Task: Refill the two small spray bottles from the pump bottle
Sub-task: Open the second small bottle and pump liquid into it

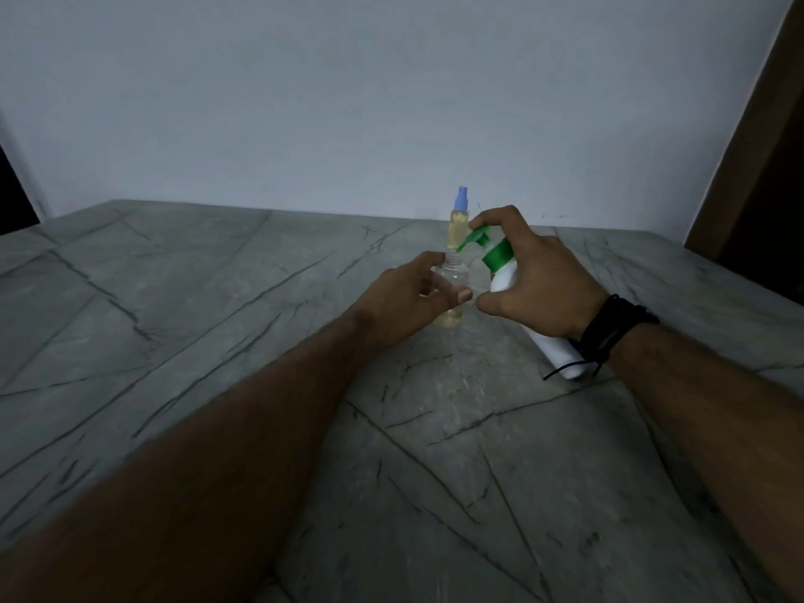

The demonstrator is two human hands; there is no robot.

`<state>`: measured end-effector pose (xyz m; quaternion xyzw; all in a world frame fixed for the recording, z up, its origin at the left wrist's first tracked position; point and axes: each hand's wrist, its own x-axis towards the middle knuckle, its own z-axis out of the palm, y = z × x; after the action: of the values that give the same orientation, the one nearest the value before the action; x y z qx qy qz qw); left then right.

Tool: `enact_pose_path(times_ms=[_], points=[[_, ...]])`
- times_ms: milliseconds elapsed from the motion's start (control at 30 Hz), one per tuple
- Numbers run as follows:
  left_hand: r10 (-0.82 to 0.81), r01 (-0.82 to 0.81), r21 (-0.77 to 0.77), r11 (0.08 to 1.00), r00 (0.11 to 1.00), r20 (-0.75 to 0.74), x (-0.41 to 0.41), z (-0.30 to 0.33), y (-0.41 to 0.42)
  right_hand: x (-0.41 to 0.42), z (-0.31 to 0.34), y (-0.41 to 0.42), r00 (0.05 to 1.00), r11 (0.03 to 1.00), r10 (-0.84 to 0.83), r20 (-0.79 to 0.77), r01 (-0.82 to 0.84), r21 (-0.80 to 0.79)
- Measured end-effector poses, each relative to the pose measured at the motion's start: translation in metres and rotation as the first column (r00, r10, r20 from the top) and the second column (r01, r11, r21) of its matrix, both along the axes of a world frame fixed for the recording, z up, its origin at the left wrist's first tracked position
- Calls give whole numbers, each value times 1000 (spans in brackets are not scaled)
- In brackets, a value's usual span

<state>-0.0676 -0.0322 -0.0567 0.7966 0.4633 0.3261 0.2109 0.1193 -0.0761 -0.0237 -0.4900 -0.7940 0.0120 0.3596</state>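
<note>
Table point(217, 341): a grey stone-patterned top with dark veins is filling the lower half of the view, running from the near edge to a pale wall.
Forearms: two bare forearms are reaching forward from the bottom corners and meeting near the middle of the table.
Wristband point(609, 328): a black corded band is circling the right wrist, with a loose cord end hanging down beside the base of the pump bottle.
Pump bottle point(509, 276): a white bottle with a green collar and green pump head is leaning sharply to the left, its base toward the viewer and just above the table or touching it; which, I cannot tell. Its spout is pointing down at the open neck of the clear bottle.
Right hand point(544, 285): it is gripping the pump bottle around its body, with the forefinger lying over the top of the pump head.
Left hand point(413, 298): it is clasping the open spray bottle from the left, thumb in front and fingers curling behind.
Open spray bottle point(452, 280): a small clear bottle is standing upright on the table, cap off, with a shallow layer of yellowish liquid at the bottom.
Capped spray bottle point(459, 224): it is standing upright just behind the open one, showing yellow liquid through most of its body and wearing a light blue sprayer top.
</note>
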Motion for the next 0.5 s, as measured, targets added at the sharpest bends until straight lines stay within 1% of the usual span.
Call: enact_pose_path(times_ms=[500], points=[[1,-1,-4,1000,1000,-10,1,2,-2,0,1,0,1000,1000,1,23,-2,8]])
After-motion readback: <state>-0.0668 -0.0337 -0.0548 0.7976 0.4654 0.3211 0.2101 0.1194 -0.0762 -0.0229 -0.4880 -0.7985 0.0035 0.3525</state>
